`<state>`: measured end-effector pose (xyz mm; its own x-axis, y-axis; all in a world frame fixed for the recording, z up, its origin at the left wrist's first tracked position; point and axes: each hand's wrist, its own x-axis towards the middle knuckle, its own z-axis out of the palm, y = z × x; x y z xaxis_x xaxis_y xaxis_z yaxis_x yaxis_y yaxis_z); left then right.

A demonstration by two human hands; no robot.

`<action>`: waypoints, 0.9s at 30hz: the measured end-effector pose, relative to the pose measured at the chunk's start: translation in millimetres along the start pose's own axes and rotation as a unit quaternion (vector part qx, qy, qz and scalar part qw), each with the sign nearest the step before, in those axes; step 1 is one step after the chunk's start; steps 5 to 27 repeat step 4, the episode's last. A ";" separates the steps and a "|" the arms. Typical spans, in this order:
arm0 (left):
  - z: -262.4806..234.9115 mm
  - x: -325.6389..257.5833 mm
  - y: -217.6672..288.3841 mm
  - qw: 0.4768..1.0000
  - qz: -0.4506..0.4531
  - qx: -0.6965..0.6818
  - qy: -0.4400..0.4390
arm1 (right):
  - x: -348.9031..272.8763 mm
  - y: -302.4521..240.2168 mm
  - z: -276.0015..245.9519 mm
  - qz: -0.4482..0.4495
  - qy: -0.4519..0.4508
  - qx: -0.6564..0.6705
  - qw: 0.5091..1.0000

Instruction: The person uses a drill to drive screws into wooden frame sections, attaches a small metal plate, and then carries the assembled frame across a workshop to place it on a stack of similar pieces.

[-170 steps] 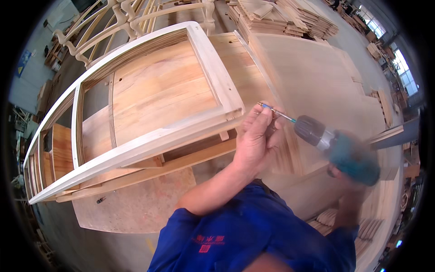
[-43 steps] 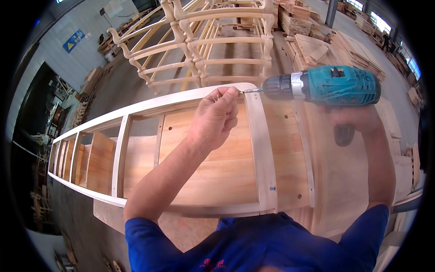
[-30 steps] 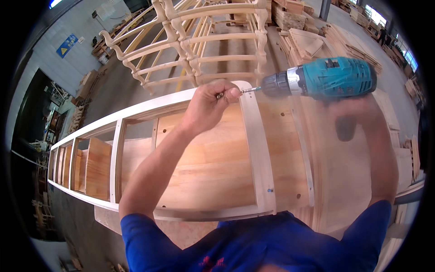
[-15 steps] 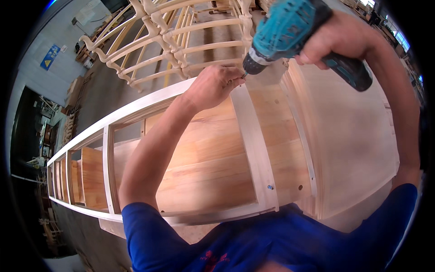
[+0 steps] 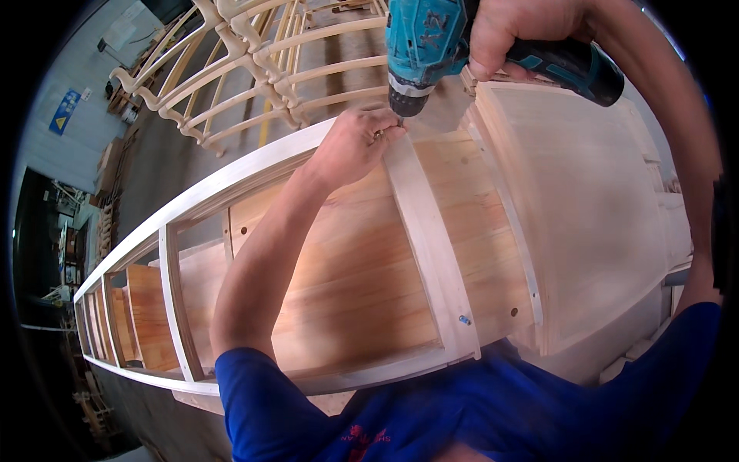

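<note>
My right hand (image 5: pixel 531 35) is wrapped round the grip of a teal and black cordless drill (image 5: pixel 427 42), held nearly upright with its chuck down. The chuck (image 5: pixel 406 100) is just above the fingertips of my left hand (image 5: pixel 354 150). Those fingers are pinched round a small screw under the bit, largely hidden. A brass-coloured bit of metal (image 5: pixel 378 135) shows between them. They rest at the far end of a pale wooden crosspiece (image 5: pixel 423 223) on a long wooden frame (image 5: pixel 254 165). A small blue-silver fastener (image 5: pixel 464 320) stands at its near end.
Brown wooden panels (image 5: pixel 354 254) lie inside the frame. To the right is a large pale panel (image 5: pixel 585 215) with a stepped edge. Curved wooden frames (image 5: pixel 269 61) are stacked on the floor beyond. My blue shirt (image 5: pixel 462 400) is close to the frame's near rail.
The drill has swung more upright and shifted left with my right hand. My left hand keeps its pinch at the crosspiece's far end. The whole view has shifted slightly.
</note>
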<state>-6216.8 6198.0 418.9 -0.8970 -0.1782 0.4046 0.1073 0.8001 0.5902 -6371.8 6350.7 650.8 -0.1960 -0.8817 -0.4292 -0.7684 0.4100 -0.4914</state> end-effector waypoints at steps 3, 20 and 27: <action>3.4 4.3 4.6 1.000 -0.013 -0.022 0.001 | -2.9 -19.1 10.5 0.108 0.092 -0.049 0.989; 7.4 8.1 5.2 1.000 -0.002 -0.026 0.001 | -7.4 -19.8 10.2 0.120 0.097 -0.053 0.987; 7.4 8.1 5.2 1.000 -0.002 -0.026 0.001 | -7.4 -19.8 10.2 0.120 0.097 -0.053 0.987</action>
